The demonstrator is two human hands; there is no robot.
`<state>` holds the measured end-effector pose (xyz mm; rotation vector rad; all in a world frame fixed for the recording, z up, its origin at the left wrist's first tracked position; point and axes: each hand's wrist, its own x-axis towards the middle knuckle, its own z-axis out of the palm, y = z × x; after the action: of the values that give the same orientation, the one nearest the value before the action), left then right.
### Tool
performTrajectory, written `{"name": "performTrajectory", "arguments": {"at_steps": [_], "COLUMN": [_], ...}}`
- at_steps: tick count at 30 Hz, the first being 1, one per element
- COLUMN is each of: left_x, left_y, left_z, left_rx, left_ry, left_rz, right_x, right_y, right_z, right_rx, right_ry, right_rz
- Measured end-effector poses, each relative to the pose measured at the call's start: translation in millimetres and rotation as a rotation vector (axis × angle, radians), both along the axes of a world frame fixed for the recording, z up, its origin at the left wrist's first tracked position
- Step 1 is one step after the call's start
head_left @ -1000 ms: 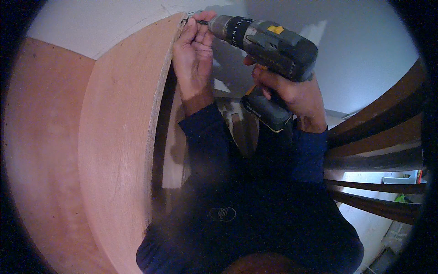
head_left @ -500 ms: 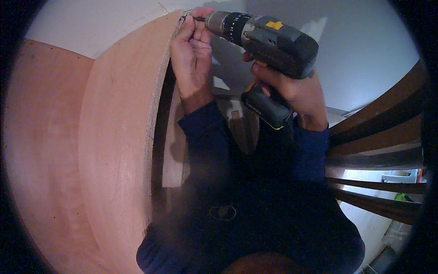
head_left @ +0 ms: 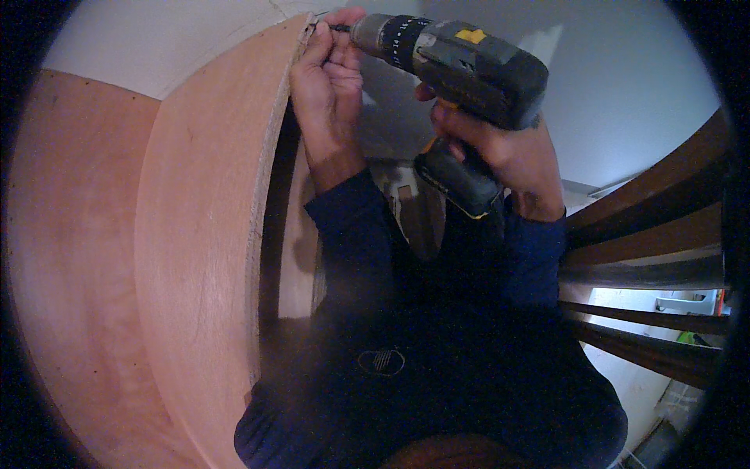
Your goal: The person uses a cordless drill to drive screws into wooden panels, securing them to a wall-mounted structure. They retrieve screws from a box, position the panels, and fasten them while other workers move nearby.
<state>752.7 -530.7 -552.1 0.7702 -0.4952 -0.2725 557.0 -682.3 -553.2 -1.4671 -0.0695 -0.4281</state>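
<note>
My right hand [head_left: 500, 148] grips a cordless drill [head_left: 476, 74], dark grey with a yellow button on top and a black battery below the handle. Its chuck points left, and a dark bit [head_left: 341, 28] reaches from it to the top end of a plywood panel's edge [head_left: 280, 129]. There my left hand [head_left: 332, 78] is closed, thumb and fingers pinched around the bit's tip with the palm turned up. Whatever small piece sits between those fingertips is too hidden to name. The heel of the left hand lies close against the panel's edge.
A second reddish wood panel [head_left: 78, 234] stands left of the plywood. Behind the drill is a pale wall [head_left: 625, 94]. Dark brown wooden slats [head_left: 648, 242] curve along the right, with a lit floor area beyond. Wooden parts [head_left: 295, 273] show below my left forearm.
The drill's chuck has risen very slightly, with the bit still at the panel's edge. Both hands keep nearly the same place and grip.
</note>
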Motion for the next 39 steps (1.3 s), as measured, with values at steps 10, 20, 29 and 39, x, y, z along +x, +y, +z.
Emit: {"name": "performTrajectory", "arguments": {"at_steps": [10, 20, 29, 39], "left_x": [-5.4, -6.1, 3.2, 2.3], "left_y": [-6.7, -10.0, -6.8, -15.4], "left_z": [0.4, 0.3, 2.6, -0.7], "left_rx": [0.023, -0.008, -0.049, -0.011], "left_ry": [0.029, -0.016, 0.114, 0.014], "left_rz": [0.079, 0.066, 0.028, 0.075], "right_x": [4.9, 6.7, 13.7, 15.2], "right_y": [-9.6, -7.0, -9.4, -12.1], "right_z": [1.6, 1.7, 5.5, 6.7], "right_rx": [-0.012, 0.034, -0.013, -0.02], "right_ry": [0.067, 0.043, 0.037, 0.052], "right_rz": [0.063, 0.064, 0.067, 0.078]}}
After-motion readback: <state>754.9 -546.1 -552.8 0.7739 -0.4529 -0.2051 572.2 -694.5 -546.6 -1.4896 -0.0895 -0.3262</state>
